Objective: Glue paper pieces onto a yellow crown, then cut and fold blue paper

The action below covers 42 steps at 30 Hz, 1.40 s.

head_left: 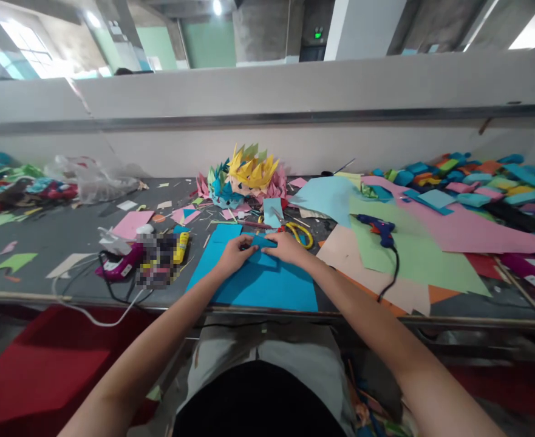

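My left hand [238, 254] and my right hand [283, 246] both grip a small piece of blue paper [263, 241], one at each side, with fingers closed on its edges. Beneath them, larger blue paper sheets [267, 294] lie on the table in front of me. Just beyond my right hand rest yellow-handled scissors [304, 235]. A light blue paper piece [273, 212] sits behind the hands. Farther back stands a cluster of spiky folded-paper shapes, with a yellow one [253, 172] on top.
To the right, a blue glue gun [379, 227] lies on a light green sheet [413, 261], its cord hanging towards me. A pink sheet [472, 224] and piled coloured paper pieces [486, 176] lie beyond. At left are a purple power strip [119, 264], a yellow glue stick [181, 247] and a plastic bag [96, 179].
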{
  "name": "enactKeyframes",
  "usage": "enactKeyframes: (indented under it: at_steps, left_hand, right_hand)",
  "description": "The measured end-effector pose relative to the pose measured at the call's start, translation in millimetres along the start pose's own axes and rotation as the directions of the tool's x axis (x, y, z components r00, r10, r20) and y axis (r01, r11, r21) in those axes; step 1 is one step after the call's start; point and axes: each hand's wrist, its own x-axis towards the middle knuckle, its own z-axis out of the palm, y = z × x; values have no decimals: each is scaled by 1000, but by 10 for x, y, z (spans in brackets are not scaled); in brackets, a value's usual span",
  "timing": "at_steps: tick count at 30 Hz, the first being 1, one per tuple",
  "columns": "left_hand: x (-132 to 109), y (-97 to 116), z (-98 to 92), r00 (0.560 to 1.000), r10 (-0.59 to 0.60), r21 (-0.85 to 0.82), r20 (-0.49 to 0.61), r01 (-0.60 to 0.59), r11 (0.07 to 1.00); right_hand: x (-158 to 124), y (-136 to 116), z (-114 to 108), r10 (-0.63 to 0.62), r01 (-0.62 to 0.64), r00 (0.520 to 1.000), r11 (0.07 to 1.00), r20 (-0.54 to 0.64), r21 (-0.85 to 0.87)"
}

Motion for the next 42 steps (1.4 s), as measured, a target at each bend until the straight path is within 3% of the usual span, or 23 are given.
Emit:
enactKeyframes:
  at_steps: [4,10,14,18,22,25,28,30,32,36,39,42]
  left_hand:
    - [24,66,41,994,-112,-178,2,111,978]
    - [107,192,-14,965,-260,-305,7,250,919]
    - [211,215,-100,941,-334,-345,49,329,879]
    - [217,215,-99,880,-451,-428,150,469,772]
    - [193,250,-61,817,-519,-407,251,576,709]
    - [235,261,-63,802,-549,-399,235,595,698]
    - [317,246,-70,781,-584,-413,220,617,670]
    - [371,242,-54,788,-583,-358,198,612,705]
    - [408,253,-17,817,-549,-268,178,577,771]
    - [401,281,68,887,-432,-76,163,448,891]
    - [345,259,91,928,-331,125,173,312,942]
    - [298,214,94,949,-251,309,193,184,933]
  right_hand:
    - [4,47,-55,16,-32,995,987,95,160]
    - [-10,78,-101,67,-100,993,921,100,378]
    - [-26,68,-104,210,-204,976,807,53,554]
    - [-48,64,-119,377,-302,926,716,16,630]
    - [-65,31,-119,388,-374,906,542,170,753]
    - [-74,2,-93,431,-447,872,504,233,739]
    - [-82,-11,-101,391,-446,880,481,271,754]
    - [-82,-5,-149,369,-435,892,538,263,722]
    - [-76,20,-222,383,-428,899,665,213,612]
    - [-61,112,-328,393,-414,909,888,136,198]
    - [-69,156,-313,391,-388,910,920,141,-47]
    - [-107,140,-244,361,-330,924,919,128,-215]
